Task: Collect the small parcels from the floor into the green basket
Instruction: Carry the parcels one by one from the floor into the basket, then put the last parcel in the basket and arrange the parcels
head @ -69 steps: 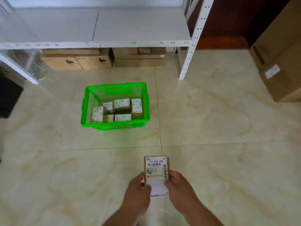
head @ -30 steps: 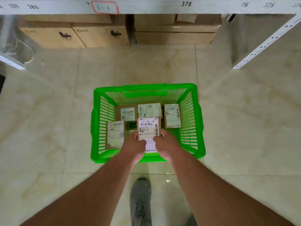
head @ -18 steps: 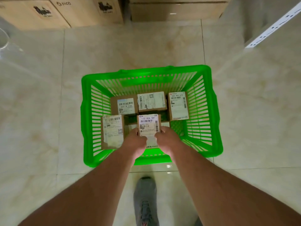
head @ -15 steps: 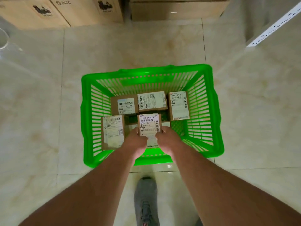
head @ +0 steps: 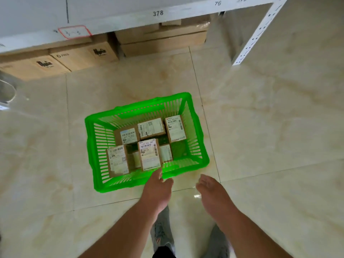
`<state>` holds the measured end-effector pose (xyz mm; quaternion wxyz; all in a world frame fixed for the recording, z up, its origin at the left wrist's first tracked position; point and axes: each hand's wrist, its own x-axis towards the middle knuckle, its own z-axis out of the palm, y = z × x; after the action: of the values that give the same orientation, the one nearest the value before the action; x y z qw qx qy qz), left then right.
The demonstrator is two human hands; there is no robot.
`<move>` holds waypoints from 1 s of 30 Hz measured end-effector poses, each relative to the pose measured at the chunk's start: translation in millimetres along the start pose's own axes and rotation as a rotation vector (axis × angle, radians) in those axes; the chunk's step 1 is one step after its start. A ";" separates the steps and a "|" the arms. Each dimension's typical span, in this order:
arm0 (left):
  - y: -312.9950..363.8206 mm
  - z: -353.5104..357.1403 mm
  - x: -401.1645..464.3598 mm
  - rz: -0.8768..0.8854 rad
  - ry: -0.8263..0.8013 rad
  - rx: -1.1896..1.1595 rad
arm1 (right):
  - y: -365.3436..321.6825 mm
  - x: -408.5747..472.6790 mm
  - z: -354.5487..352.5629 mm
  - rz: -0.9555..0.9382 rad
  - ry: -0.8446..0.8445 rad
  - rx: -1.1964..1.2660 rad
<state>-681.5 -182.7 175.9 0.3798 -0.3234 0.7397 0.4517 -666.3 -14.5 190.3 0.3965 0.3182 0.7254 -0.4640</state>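
Note:
The green basket (head: pixel 195 127) stands on the tiled floor in the middle of the head view. Several small brown parcels with white labels lie inside it. One labelled parcel (head: pixel 149 154) rests near the basket's front wall, on top of others. My left hand (head: pixel 158 189) hovers just in front of the basket's near rim, fingers loosely apart, holding nothing. My right hand (head: pixel 212 190) is to the right of it over the floor, palm open and empty. Neither hand touches a parcel.
A white shelf (head: pixel 130 10) with numbers on its edge runs across the top, with a perforated white post (head: pixel 256 32) at the right. Brown cartons (head: pixel 80 56) sit under the shelf. My grey shoes (head: pixel 162 233) stand on the floor below the hands.
Both hands let go of the labelled parcel, which now lies in the basket. The hands have drawn back out of the basket, and the view has pulled back.

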 end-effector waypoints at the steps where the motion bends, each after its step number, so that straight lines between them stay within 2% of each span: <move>1: 5.5 12.8 -14.3 0.004 -0.012 0.018 | 10.8 -12.2 -12.1 0.023 0.005 0.024; 7: 32.7 102.4 -98.4 0.035 -0.073 0.077 | 78.5 -71.8 -88.0 0.076 0.032 0.083; 11: 24.8 164.5 -143.6 0.090 -0.191 0.204 | 128.7 -108.6 -127.8 0.146 0.098 0.124; 18: -21.0 250.3 -196.4 0.126 -0.394 0.448 | 264.0 -162.4 -137.4 0.266 0.181 0.211; 23: -54.3 300.5 -237.4 0.155 -0.473 0.539 | 353.9 -202.8 -146.9 0.377 0.326 0.341; 30: -115.2 408.6 -277.4 0.155 -0.504 0.624 | 494.9 -233.6 -193.2 0.488 0.422 0.431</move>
<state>-337.3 184.2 240.1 0.5940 -0.0151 0.7471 0.2981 -196.9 324.0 234.7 0.2612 0.6461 0.5799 -0.4220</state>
